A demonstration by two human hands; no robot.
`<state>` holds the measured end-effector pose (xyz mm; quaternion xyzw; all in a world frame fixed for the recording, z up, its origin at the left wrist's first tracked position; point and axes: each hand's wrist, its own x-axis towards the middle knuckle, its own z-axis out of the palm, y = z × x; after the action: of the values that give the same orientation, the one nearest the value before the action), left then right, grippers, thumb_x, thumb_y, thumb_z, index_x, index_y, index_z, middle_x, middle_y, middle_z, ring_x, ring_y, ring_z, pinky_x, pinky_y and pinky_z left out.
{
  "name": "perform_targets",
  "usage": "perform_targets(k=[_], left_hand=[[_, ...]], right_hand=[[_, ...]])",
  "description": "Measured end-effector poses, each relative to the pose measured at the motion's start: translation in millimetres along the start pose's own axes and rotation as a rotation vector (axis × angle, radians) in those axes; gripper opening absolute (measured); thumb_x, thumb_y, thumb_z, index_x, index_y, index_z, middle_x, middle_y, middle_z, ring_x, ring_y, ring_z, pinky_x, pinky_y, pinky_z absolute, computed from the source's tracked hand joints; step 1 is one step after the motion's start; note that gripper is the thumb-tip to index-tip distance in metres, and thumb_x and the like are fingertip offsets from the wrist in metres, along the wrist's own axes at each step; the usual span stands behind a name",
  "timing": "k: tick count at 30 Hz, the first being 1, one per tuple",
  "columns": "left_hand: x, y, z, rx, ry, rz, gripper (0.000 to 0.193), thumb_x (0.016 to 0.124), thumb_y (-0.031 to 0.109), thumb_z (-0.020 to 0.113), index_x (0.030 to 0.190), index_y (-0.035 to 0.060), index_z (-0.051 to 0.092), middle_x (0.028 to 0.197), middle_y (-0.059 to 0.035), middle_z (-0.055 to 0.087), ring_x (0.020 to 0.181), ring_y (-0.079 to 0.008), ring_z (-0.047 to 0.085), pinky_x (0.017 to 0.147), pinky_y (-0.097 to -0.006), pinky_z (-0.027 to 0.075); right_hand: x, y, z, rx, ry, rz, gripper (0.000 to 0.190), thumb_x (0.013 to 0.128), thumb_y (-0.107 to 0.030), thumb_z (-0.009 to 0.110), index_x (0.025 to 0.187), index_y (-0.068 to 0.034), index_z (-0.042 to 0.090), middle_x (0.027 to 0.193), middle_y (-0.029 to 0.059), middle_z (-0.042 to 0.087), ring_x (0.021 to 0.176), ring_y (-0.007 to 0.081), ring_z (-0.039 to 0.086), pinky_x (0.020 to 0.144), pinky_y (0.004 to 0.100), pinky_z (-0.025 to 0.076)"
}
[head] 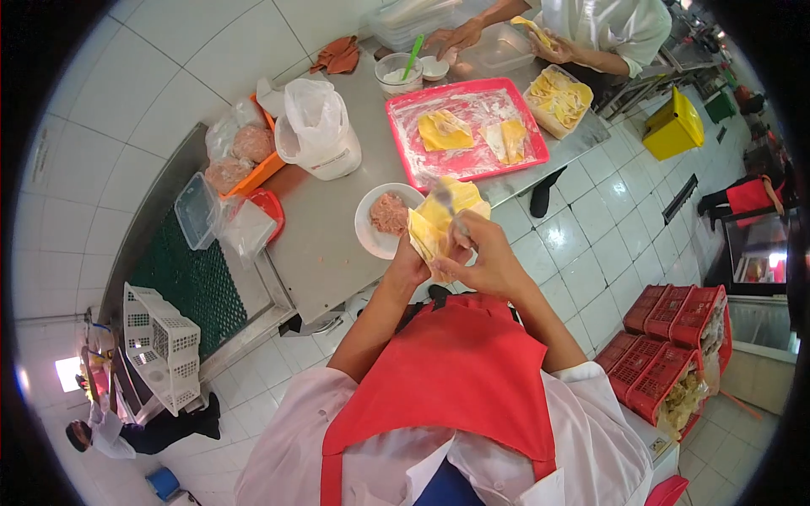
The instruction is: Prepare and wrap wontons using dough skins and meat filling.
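My left hand [410,264] holds a small stack of thin yellow dough wrappers [431,235] at the table edge, in front of the red apron. In my right hand [486,256] is a metal utensil, apparently a spoon [443,195], blurred over the wrappers. My right fingertips also come close to the dough; whether they touch it is unclear. Just left of the wrappers, a white bowl [370,235] contains pinkish minced meat [388,213]. Beyond my hands lies a pink tray [405,147] dusted with white flour, with two yellow dough pieces [445,130] [511,140] on it.
Across the steel table [316,253], a co-worker's hand [465,39] reaches among containers; the other holds yellow dough. A tub of wrappers [559,98], a cup with a green-handled utensil [398,74] and a white bucket [326,142] stand around. Bagged meat [253,144] sits left; red crates [658,351] right.
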<state>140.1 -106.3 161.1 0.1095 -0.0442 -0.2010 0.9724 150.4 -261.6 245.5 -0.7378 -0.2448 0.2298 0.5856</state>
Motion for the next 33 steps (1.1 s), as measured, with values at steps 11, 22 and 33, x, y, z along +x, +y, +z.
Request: perform_targets(k=[11,22,33], left_hand=[[-2.4,-10.4,-28.9,0.408,0.429,0.014,0.027,0.09,0.002,0.038,0.113,0.0016,0.051,0.106,-0.015,0.059,0.093,-0.0267,0.063,0.078,-0.0402,0.055],[-26.0,25.1,-21.6,0.515,0.603,-0.369,0.058,0.077,0.0,0.048,0.135,0.0011,0.041,0.127,-0.0129,0.055,0.117,-0.027,0.057,0.099,-0.0406,0.049],[-44.8,21.7,-50.9,0.104,0.35,0.102,0.061,0.096,0.038,0.052,0.144,0.0056,0.033,0.141,-0.0135,0.047,0.127,-0.0291,0.05,0.106,-0.0458,0.043]], right_hand=[[-1.1,76.8,24.4,-0.005,0.261,0.043,0.055,0.066,-0.019,0.085,0.103,0.0,0.049,0.093,0.0131,0.063,0.084,0.0254,0.063,0.073,0.0353,0.051],[11.0,103.5,-14.8,0.327,-0.013,0.328,0.034,0.077,-0.011,0.076,0.1,-0.006,0.051,0.097,0.0042,0.058,0.09,0.0132,0.058,0.079,0.0306,0.05],[71.1,60.1,-42.0,0.619,-0.231,0.076,0.032,0.077,0.002,0.07,0.089,-0.013,0.045,0.099,-0.0008,0.057,0.093,0.007,0.054,0.082,0.026,0.047]])
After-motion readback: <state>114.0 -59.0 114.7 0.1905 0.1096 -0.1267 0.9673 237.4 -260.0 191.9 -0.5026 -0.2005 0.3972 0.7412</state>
